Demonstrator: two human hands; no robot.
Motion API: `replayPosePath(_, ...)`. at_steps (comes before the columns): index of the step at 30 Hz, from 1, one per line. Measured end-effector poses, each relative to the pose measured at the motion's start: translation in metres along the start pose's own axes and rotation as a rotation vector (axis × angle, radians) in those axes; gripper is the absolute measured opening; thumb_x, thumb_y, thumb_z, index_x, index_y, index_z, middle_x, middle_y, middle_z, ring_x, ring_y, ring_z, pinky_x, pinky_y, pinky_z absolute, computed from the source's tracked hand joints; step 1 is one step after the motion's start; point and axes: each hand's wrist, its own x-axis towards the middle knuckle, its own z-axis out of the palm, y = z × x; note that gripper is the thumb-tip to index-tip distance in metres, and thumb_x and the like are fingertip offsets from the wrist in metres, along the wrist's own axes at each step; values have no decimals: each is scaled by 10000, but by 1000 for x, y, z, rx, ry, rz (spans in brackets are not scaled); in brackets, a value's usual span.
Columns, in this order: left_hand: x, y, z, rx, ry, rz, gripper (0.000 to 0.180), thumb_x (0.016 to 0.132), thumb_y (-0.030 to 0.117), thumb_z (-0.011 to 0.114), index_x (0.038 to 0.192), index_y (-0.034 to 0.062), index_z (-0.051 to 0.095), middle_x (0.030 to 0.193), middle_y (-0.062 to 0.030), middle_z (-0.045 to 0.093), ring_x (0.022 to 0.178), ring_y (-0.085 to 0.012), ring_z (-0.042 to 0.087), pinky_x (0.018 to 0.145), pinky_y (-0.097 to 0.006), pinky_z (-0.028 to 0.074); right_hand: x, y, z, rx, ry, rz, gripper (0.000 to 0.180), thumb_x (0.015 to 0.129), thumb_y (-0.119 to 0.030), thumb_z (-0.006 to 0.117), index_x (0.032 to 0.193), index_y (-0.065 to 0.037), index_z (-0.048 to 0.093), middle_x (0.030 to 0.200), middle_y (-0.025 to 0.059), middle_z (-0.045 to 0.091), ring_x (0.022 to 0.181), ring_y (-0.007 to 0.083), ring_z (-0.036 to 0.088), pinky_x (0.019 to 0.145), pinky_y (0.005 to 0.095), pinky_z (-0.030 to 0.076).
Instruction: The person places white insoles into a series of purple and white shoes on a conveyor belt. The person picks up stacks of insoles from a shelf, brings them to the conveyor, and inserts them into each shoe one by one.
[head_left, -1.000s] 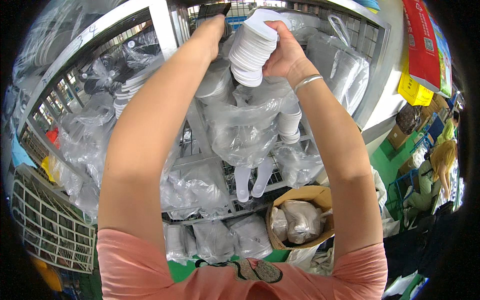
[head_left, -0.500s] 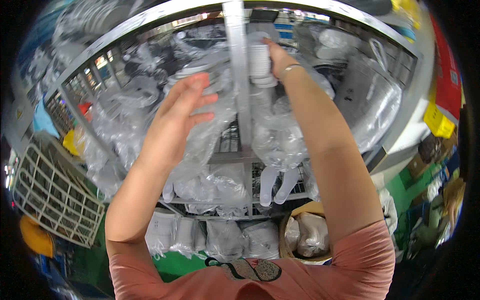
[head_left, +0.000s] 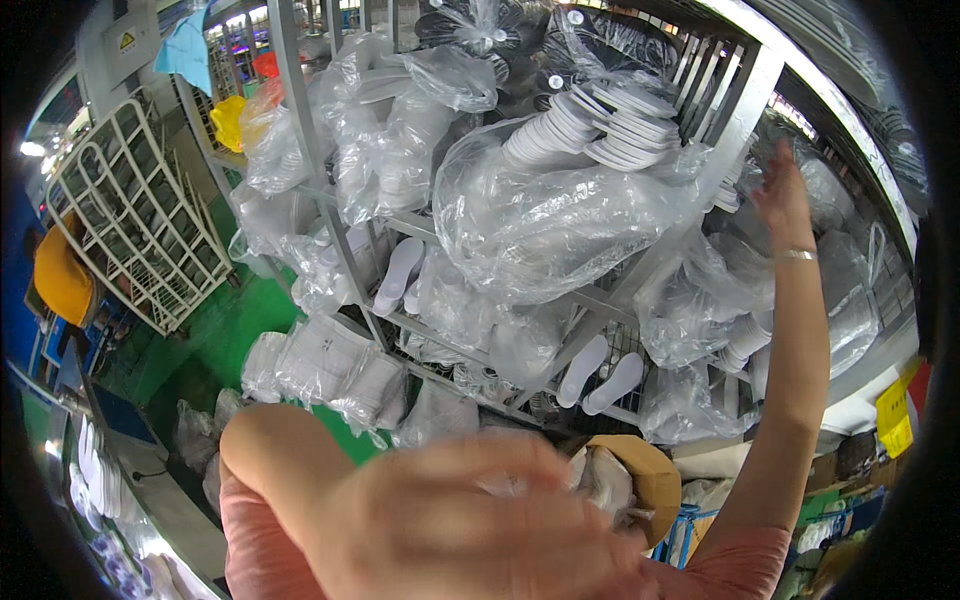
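My right hand (head_left: 782, 195) reaches up past the rack's upright post, with its fingers stretched out and nothing visible in them. A small stack of white insoles (head_left: 728, 188) lies just left of it, partly behind the post. Low in the middle, smeared by motion, is my left hand (head_left: 470, 510); its fingers cannot be made out. Ahead on the upper shelf, white insoles (head_left: 635, 125) fan out from the mouth of a large clear plastic bag (head_left: 560, 230). Two separate white insoles (head_left: 582, 370) stick out from the lower shelf.
The grey metal rack (head_left: 750, 95) holds more bagged goods, some dark. Wrapped white stacks (head_left: 325, 365) stand on the green floor (head_left: 225, 325) below. An open cardboard box (head_left: 650, 480) sits near my body. A white wire cage cart (head_left: 130, 200) stands at left, near an orange-yellow seat-like shape (head_left: 65, 270).
The view has swung left. My right hand has come off the insole stack it was touching. My left hand has dropped from the shelf towards my body.
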Motion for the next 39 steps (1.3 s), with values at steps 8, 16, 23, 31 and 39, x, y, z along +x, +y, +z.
replayPosePath(8, 25, -8, -27, -613, -366, -306, 210, 665, 89, 599, 857, 7, 613, 782, -100, 569, 706, -198, 551, 537, -278, 446, -188, -20, 22, -905, -429, -1178, 516, 702, -89, 630, 1174, -47, 424, 1155, 110, 475, 1057, 226, 463, 854, 325, 386)
replayPosePath(16, 4, -188, 0, -368, 2, -711, 482, 791, 297, 547, 1119, -23, 396, 981, -143, 510, 879, -216, 518, 708, -325, 440, -180, 6, 108, -1642, -215, -1187, 939, 560, -340, 735, 1318, -183, 204, 1295, 170, 294, 1186, 329, 309, 934, 450, 289)
replayPosePath(23, 13, -302, -6, -810, -209, -1555, 827, 681, 676, 463, 1216, 51, 378, 1132, -209, 428, 949, -394, 482, 736, -488, 456, -180, 6, 151, -1758, -308, -747, 834, 551, -260, 724, 1267, -162, 309, 1148, 130, 479, 999, 291, 513, 842, 443, 359)
replayPosePath(31, 20, -317, -12, -1217, -231, -1538, 336, 747, 327, 590, 969, 81, 533, 927, -115, 565, 831, -281, 549, 691, -467, 487, -209, 7, 164, -1716, -91, -1113, 704, 531, -197, 689, 1175, -128, 411, 1055, 90, 551, 880, 266, 569, 775, 417, 407)
replayPosePath(39, -30, -279, -45, -1592, 26, -1383, 343, 711, 60, 576, 1039, 21, 484, 998, -119, 546, 929, -227, 533, 815, -395, 450, -287, -5, 130, -1417, -7, -1293, 677, 557, -115, 708, 1163, -62, 412, 1122, 181, 497, 941, 351, 533, 768, 364, 458)
